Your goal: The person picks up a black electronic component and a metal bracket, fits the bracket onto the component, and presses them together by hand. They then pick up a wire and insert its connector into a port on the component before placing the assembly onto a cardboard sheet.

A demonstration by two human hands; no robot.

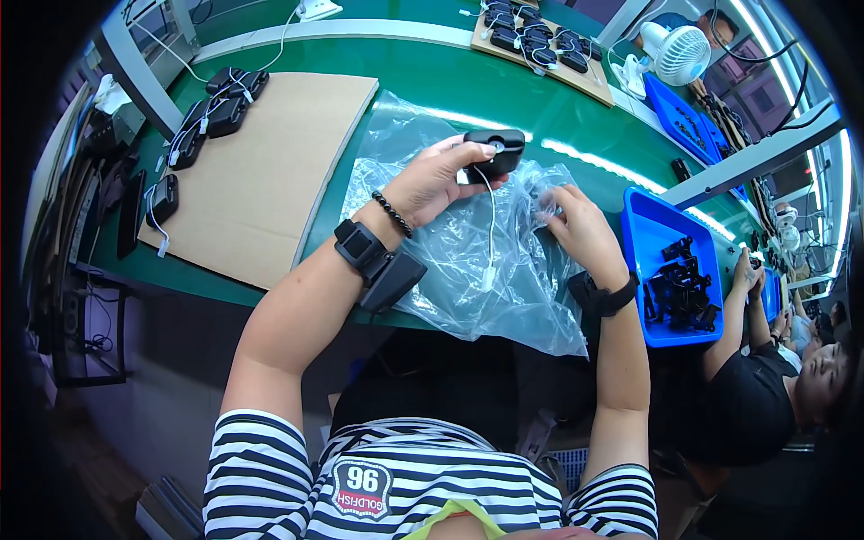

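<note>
My left hand (430, 187) is closed around a small black rounded device (508, 155), its thumb lying on top. From the device a thin white cable (492, 216) hangs down, ending in a white plug. Below it a crumpled clear plastic bag (450, 283) is spread over the green table and reaches past the front edge. My right hand (583, 232) has its fingertips bent together on the bag's right side, gripping the plastic. Part of the bag behind the left hand is hidden.
A cardboard sheet (270, 171) at left bears several black devices with white cables (225, 115). More lie on a board (594, 81) at the far side. At right stands a blue tray (634, 211) of black parts. A co-worker (751, 387) sits beyond it. A white fan (681, 54) stands far right.
</note>
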